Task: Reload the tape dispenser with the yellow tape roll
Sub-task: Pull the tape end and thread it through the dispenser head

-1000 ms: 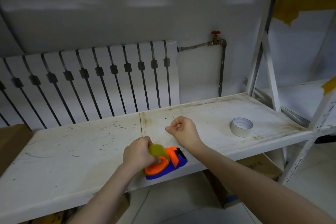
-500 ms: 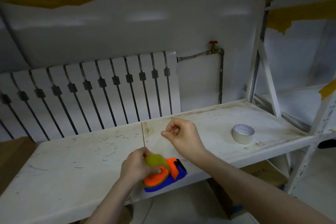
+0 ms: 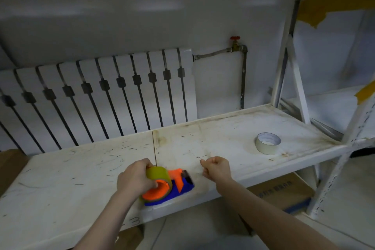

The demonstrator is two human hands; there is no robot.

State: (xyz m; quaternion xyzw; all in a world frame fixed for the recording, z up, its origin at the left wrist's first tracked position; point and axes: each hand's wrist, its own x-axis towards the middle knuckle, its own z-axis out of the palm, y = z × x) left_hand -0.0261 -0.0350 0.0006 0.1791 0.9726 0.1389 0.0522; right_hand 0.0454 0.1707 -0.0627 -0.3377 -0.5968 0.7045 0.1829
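An orange and blue tape dispenser [image 3: 178, 185] lies near the front edge of the white shelf [image 3: 233, 138]. The yellow tape roll [image 3: 159, 174] sits on its orange hub, and my left hand [image 3: 137, 177] grips the roll from the left side. My right hand [image 3: 217, 168] hovers just right of the dispenser with its fingers curled and pinched together. Whether a tape end is between those fingers cannot be made out.
A grey-white tape roll [image 3: 267, 143] lies flat at the shelf's right end. A white radiator [image 3: 101, 97] and a pipe with a red valve [image 3: 235, 41] stand behind. Shelf uprights [image 3: 284, 67] rise on the right. Cardboard boxes [image 3: 284, 191] sit below.
My right hand has dropped from above the shelf's middle to beside the dispenser's front. My left hand keeps hold of the yellow roll. The camera has moved slightly.
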